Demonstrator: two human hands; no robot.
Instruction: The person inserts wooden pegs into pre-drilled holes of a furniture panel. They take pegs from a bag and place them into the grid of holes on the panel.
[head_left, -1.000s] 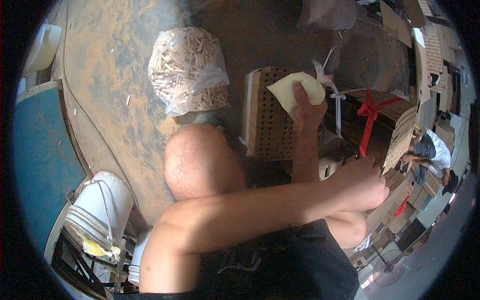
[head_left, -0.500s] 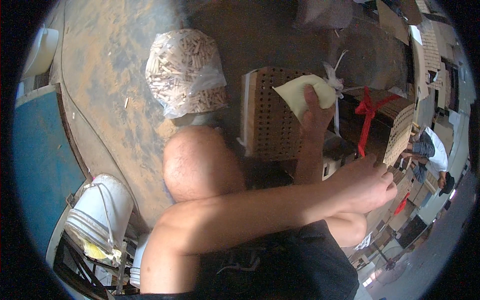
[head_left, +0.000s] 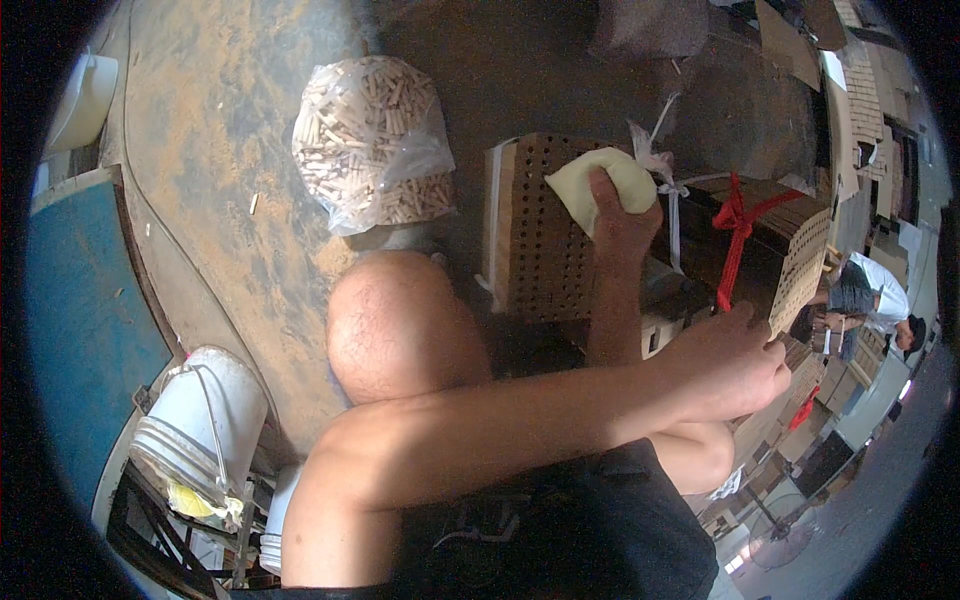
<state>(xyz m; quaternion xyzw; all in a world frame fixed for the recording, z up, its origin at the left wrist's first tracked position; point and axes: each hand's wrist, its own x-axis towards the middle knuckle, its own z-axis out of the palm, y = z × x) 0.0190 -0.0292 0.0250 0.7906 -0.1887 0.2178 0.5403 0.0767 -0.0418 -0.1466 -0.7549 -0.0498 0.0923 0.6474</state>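
Clasping a pale-yellow pouch (head_left: pixel 577 186), the right hand (head_left: pixel 628 225) hovers by a perforated brown block (head_left: pixel 528 250); the left hand (head_left: pixel 732 375) curls its fingers near a red tie (head_left: pixel 735 240), any grasp unclear.

Right hand (head_left: pixel 628 222) gripping cream pouch (head_left: pixel 577 189), perforated block (head_left: pixel 537 240) alongside, left hand (head_left: pixel 735 370) curled, bag of pegs (head_left: pixel 368 140)

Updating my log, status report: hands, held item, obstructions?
Right hand grips pale-yellow pointed soft pouch. Left hand curled, contents unclear. Left forearm partly hides right forearm.

Dusty floor (head_left: pixel 250 110); a clear bag (head_left: pixel 426 157) of wooden pegs (head_left: pixel 345 110) sits on it; one loose peg (head_left: pixel 253 204) nearby.
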